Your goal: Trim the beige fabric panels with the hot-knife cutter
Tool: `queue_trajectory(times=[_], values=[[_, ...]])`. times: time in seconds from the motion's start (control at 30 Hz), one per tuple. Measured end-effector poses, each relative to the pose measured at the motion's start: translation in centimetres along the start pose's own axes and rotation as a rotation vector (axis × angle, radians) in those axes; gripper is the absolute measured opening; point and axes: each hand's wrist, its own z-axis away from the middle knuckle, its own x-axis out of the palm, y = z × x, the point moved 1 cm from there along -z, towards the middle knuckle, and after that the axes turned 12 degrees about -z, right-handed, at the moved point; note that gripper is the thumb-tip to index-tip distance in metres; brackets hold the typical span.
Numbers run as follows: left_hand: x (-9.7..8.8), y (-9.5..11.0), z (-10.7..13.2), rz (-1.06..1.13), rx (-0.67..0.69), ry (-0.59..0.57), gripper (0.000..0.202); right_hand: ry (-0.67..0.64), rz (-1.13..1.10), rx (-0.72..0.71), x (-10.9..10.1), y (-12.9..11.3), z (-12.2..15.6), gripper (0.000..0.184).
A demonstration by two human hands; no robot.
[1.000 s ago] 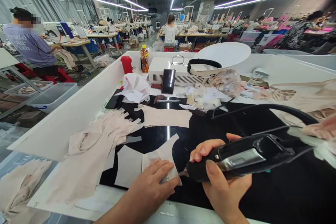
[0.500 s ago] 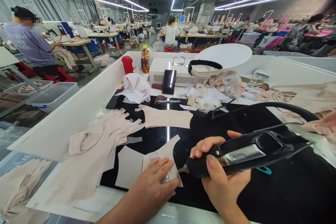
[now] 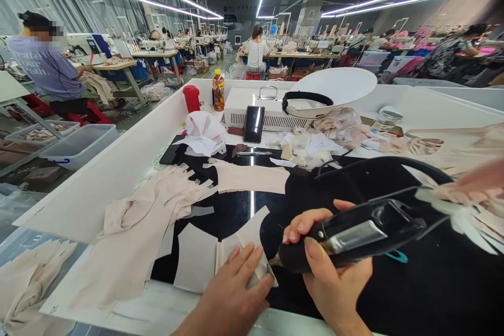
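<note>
My left hand (image 3: 232,294) lies flat with fingers stretched out, pressing a small beige fabric piece (image 3: 246,239) onto the black glossy tabletop (image 3: 394,294). My right hand (image 3: 333,278) is wrapped round a black hand-held tool (image 3: 354,233) with a metal plate and a thick black cable (image 3: 394,165). The tool's tip touches the fabric edge right beside my left fingertips. A pale paper-like piece (image 3: 195,257) lies just left of the pressed fabric.
A heap of beige cut fabric (image 3: 145,220) lies to the left, another piece (image 3: 252,176) in the middle. Behind are a white box (image 3: 255,102), a phone (image 3: 254,123), a red cup (image 3: 191,97), a bottle (image 3: 217,89) and scraps. White walls (image 3: 102,178) ring the table. Other people sew at distant tables.
My left hand slid slightly right and nearer on the fabric. The tool and my right hand shifted a little left, its tip now against the fabric edge.
</note>
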Motion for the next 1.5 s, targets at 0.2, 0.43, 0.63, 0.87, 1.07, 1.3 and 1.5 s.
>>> queue_trajectory(times=[0.2,0.43,0.63,0.87,1.07,1.3,1.5], values=[[0.1,1.7,0.9,-0.026,-0.005,0.1,0.042,-0.038,-0.006,-0.003,-0.4,-1.1,0.9,0.046],[-3.4,-2.4,-1.9,0.234,0.012,0.05,0.026,-0.023,-0.009,0.001,-0.3,-1.1,1.1,0.045],[-2.0,-4.4,-2.4,0.311,0.041,-0.036,0.022,-0.025,-0.004,-0.001,-0.2,-1.0,1.1,0.046],[-2.0,-4.5,-2.3,0.287,0.078,-0.006,0.022,-0.028,0.004,-0.002,-0.1,-1.1,1.1,0.045],[-3.1,-4.6,-2.5,0.233,0.145,-0.102,0.025,-0.014,0.014,-0.008,0.0,-1.2,1.1,0.045],[-3.5,-4.2,-1.9,0.133,0.194,-0.146,0.052,0.0,0.04,-0.025,0.0,-1.4,1.2,0.044],[-3.0,-3.8,-1.4,0.118,0.187,-0.154,0.057,0.001,0.063,-0.025,-0.1,-1.5,1.3,0.044]])
